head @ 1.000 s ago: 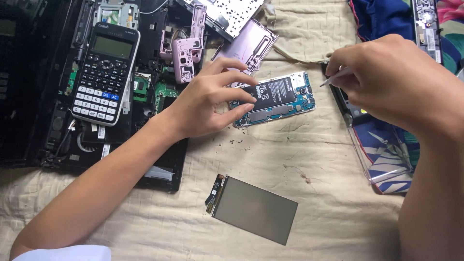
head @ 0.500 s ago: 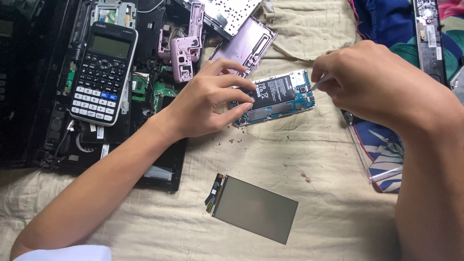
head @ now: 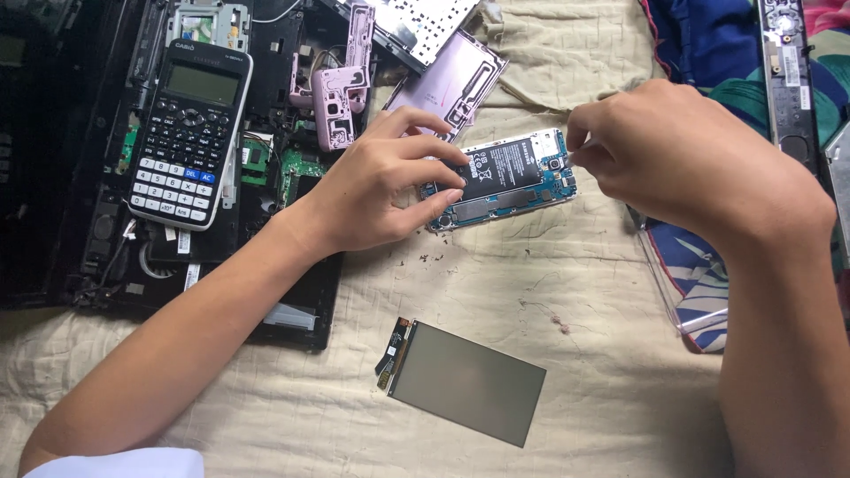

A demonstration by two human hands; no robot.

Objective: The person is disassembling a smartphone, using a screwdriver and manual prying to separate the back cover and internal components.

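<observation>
A big cream cloth (head: 567,265) covers the whole work place, and everything lies on it. At the left sits a black opened laptop (head: 97,257) with its insides showing. A dark calculator (head: 190,133) with many keys rests on top of the laptop. Just right of it are pink phone frame pieces (head: 335,88), and a pale purple phone back (head: 452,80) lies higher up, near the middle. Lower down, alone on the cloth, lies a flat grey screen panel (head: 467,382), well apart from both hands.

In the middle of the cloth lies the opened phone (head: 505,177), with its black battery and blue board facing up.

The left hand (head: 376,190) comes in from the left. Its fingers are bent and press on the left end of the opened phone, holding it down.

The right hand (head: 682,159) comes in from the right. Its fingertips are pinched close together at the right end of the phone. I cannot tell if it holds a small tool.
</observation>
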